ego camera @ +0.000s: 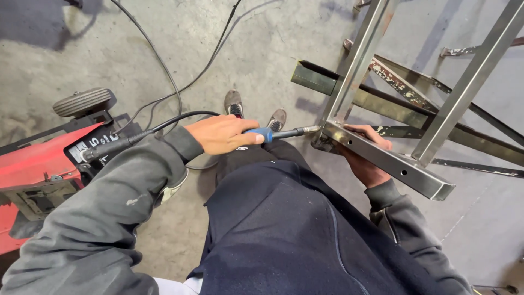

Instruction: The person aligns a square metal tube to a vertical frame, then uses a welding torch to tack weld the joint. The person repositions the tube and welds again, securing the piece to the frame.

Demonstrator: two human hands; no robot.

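Bare concrete floor [262,49], grey, stained and scuffed. Black cables [164,76] snake across it. Red wheeled machine [33,169] at left edge, rubber wheel [82,101] up top. Hard daylight, sharp shadows top left and right.

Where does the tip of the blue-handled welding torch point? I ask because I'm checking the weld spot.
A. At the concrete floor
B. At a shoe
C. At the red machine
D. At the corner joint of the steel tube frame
D: the left hand holds the blue-handled welding torch with its tip at the corner of the steel tube frame, which the right hand grips.
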